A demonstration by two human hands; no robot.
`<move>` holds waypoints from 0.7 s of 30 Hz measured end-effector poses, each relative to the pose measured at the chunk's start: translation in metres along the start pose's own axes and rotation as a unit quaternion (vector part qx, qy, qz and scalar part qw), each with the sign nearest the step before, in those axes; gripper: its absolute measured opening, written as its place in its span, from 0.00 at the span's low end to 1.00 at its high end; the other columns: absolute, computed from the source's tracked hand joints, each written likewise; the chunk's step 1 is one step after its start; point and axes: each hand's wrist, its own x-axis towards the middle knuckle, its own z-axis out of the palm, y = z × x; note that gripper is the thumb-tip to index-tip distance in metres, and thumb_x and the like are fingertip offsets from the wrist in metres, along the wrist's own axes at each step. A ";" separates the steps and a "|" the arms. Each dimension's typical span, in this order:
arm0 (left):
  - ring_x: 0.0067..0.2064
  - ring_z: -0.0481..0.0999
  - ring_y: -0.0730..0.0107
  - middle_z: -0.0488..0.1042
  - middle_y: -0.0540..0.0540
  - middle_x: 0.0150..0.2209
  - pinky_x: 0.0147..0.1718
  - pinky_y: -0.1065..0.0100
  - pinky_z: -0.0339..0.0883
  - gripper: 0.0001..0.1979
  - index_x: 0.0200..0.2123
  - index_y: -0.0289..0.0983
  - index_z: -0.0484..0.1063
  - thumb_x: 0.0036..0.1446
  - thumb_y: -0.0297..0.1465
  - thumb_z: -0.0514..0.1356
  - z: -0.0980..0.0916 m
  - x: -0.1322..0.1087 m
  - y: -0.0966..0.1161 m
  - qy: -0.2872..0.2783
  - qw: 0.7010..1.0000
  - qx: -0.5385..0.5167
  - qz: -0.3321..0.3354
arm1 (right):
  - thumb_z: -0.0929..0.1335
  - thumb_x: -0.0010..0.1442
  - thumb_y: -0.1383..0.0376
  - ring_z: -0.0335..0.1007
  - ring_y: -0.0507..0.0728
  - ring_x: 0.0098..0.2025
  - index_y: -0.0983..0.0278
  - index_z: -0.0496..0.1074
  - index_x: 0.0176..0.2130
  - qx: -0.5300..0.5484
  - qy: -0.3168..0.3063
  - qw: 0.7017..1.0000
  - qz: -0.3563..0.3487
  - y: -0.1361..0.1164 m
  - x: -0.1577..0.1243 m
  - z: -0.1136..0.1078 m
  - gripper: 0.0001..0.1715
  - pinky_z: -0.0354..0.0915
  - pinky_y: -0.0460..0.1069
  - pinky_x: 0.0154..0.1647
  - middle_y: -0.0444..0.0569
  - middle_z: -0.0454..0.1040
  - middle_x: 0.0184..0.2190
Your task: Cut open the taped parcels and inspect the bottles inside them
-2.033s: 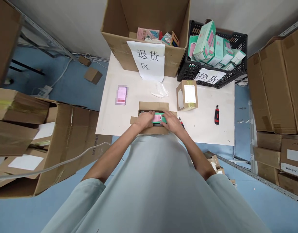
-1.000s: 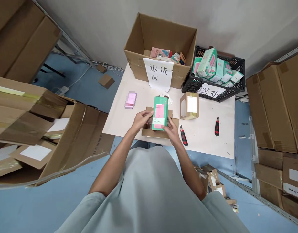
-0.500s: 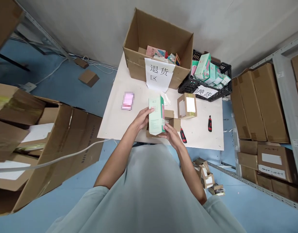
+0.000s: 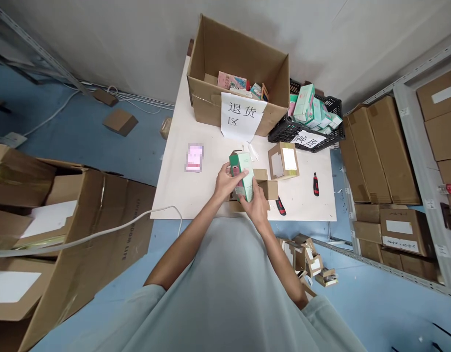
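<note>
I hold a green product box with a pink panel upright in both hands above the near edge of the white table. My left hand grips its left side and my right hand holds its lower end. Just behind it lies a small opened cardboard shipping box, mostly hidden by the green box and my hands.
A taped small carton stands to the right, with two red-and-black utility knives. A large open cardboard box with a paper sign and a black crate of green boxes stand at the back. Cartons and shelving flank the table.
Both hands lifted the green box out of the small shipping box and turned it. It went from flat inside the carton to upright, its pink face swung away to the side.
</note>
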 end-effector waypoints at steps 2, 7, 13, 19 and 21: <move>0.65 0.84 0.49 0.81 0.34 0.66 0.62 0.56 0.80 0.41 0.64 0.38 0.76 0.52 0.49 0.81 -0.011 -0.001 0.000 -0.014 0.998 -0.057 -0.032 | 0.78 0.64 0.45 0.73 0.74 0.74 0.60 0.68 0.78 0.129 -0.022 0.991 0.036 0.002 0.000 -0.006 0.53 0.73 0.71 0.75 0.61 0.79 0.69; 0.63 0.85 0.47 0.85 0.34 0.60 0.59 0.55 0.82 0.36 0.56 0.37 0.82 0.53 0.54 0.80 -0.033 -0.002 -0.001 -0.180 0.968 -0.137 -0.108 | 0.83 0.56 0.40 0.85 0.69 0.62 0.56 0.82 0.59 0.449 -0.100 0.873 0.166 0.012 -0.013 -0.014 0.40 0.85 0.63 0.61 0.52 0.88 0.57; 0.55 0.89 0.40 0.88 0.31 0.55 0.53 0.49 0.84 0.38 0.52 0.36 0.84 0.47 0.56 0.81 -0.025 -0.006 -0.005 -0.273 0.935 -0.169 -0.149 | 0.83 0.53 0.41 0.85 0.72 0.62 0.57 0.82 0.52 0.533 -0.121 0.810 0.213 0.019 -0.024 -0.008 0.36 0.87 0.67 0.56 0.54 0.90 0.51; 0.55 0.88 0.46 0.88 0.36 0.54 0.55 0.52 0.83 0.39 0.53 0.37 0.80 0.41 0.47 0.86 -0.008 -0.003 -0.009 -0.152 0.969 -0.156 -0.117 | 0.77 0.58 0.29 0.83 0.72 0.65 0.59 0.83 0.57 0.336 -0.101 0.927 0.130 0.039 -0.012 -0.037 0.45 0.82 0.69 0.63 0.57 0.88 0.56; 0.55 0.88 0.48 0.88 0.38 0.53 0.55 0.52 0.83 0.38 0.50 0.39 0.77 0.39 0.44 0.86 0.002 -0.002 -0.010 -0.084 0.984 -0.119 -0.098 | 0.76 0.61 0.30 0.82 0.71 0.66 0.60 0.80 0.62 0.224 -0.024 0.970 0.086 0.045 -0.009 -0.047 0.47 0.78 0.69 0.69 0.61 0.85 0.61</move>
